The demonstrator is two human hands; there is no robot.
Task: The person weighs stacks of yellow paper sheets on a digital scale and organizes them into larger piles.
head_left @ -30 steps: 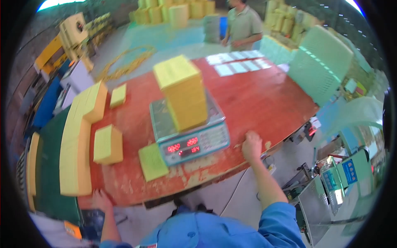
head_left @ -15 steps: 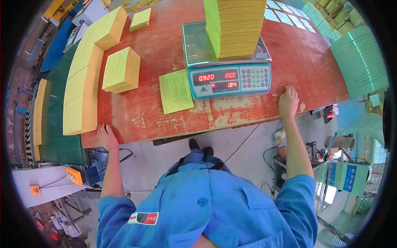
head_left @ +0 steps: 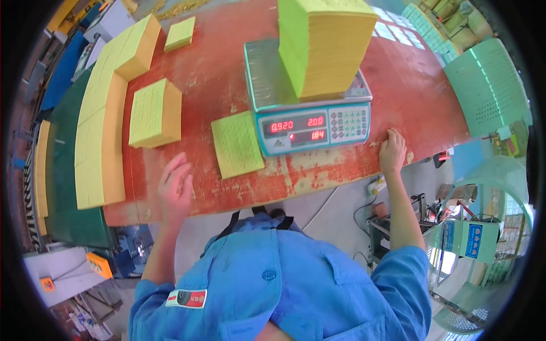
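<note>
A tall stack of yellow paper sheets (head_left: pixel 335 59) stands on the metal pan of a teal-framed digital scale (head_left: pixel 313 129), whose red displays are lit. Left of the scale, a thin yellow sheet or small pile (head_left: pixel 238 145) with wavy marks lies flat. My left hand (head_left: pixel 176 184) is raised near the table's front edge, empty, its fingers loosely apart. Beyond it sits a shorter block of yellow sheets (head_left: pixel 154 112). My right hand (head_left: pixel 392 152) rests on the table right of the scale, fingers bent but apart, with nothing seen in it.
The worn red tabletop (head_left: pixel 199 74) carries a long row of yellow stacks (head_left: pixel 102 128) along its left side and a small stack (head_left: pixel 180 34) farther back. A green perforated chair (head_left: pixel 486 88) stands at the right. An orange switch box (head_left: pixel 99 265) is at lower left.
My left hand has lifted off the table's corner and moved right, toward the sheet beside the scale. My right hand stays on the table. The view has shifted slightly.
</note>
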